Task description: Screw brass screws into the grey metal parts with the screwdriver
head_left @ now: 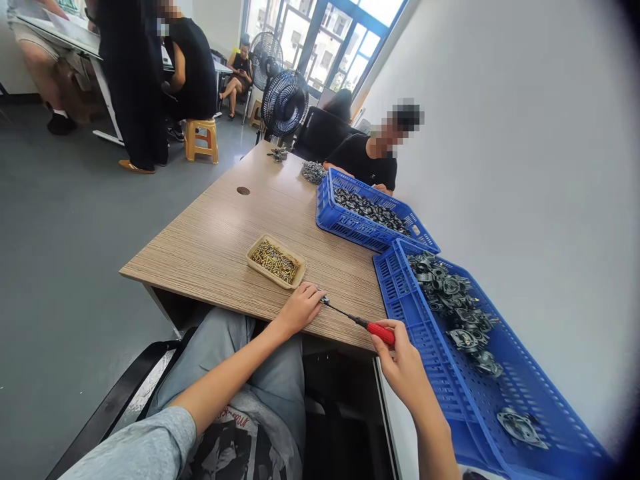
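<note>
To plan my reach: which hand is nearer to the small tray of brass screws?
Left. The left hand is just in front of the tray, apart; the right hand is farther right.

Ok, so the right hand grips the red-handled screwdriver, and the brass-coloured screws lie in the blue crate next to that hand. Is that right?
Not quite: the head view shows the brass-coloured screws lying in a shallow beige tray, not in the blue crate. The right hand does grip the red-handled screwdriver.
</note>
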A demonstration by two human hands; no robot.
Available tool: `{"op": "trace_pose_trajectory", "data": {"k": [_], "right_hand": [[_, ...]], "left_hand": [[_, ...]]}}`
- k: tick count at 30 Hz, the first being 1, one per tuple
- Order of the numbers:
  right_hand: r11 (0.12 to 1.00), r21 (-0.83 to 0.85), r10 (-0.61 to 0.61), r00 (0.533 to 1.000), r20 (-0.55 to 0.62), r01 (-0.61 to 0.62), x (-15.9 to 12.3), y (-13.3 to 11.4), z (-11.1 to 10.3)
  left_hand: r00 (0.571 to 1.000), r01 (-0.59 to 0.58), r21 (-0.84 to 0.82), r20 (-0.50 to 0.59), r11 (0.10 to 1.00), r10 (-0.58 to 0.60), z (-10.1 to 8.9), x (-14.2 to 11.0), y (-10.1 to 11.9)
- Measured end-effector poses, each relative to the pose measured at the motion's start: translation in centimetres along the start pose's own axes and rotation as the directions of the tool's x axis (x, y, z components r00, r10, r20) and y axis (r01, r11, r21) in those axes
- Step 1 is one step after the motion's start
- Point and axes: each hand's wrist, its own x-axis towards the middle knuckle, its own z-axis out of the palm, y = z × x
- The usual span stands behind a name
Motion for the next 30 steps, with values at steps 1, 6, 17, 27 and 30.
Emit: {"op": "trace_pose_trajectory", "data": {"k": [1, 6, 17, 27, 30], "right_hand": [[1.0, -0.014, 0.025, 1.0, -0.008, -0.025, 0.02, 0.07, 0.0], [0.997, 0.007, 0.074, 0.997, -0.013, -0.074, 0.09, -0.29, 0.02], [0.996, -0.012, 0.085, 0.996, -0.038, -0.085, 0.03, -0.73, 0.21], [0.994, -0.044, 0.097, 0.995, -0.022, -0.098, -0.1, -0.72, 0.28], [0.995, 0.076, 0.06, 0.998, 0.008, -0.06, -0.1, -0.74, 0.38]], "left_hand": [[1.0, 0.001, 0.003, -0.002, 1.0, -0.001, 0.0, 0.0, 0.01], [1.0, 0.002, 0.007, -0.011, 1.0, -0.002, 0.02, -0.03, 0.02], [1.0, 0.008, 0.002, -0.013, 1.0, -0.008, 0.13, -0.03, -0.07], [1.0, 0.007, 0.001, -0.013, 1.0, -0.007, 0.1, 0.03, -0.06], [1.0, 0.006, 0.006, -0.012, 1.0, -0.006, 0.12, 0.03, -0.08]]}}
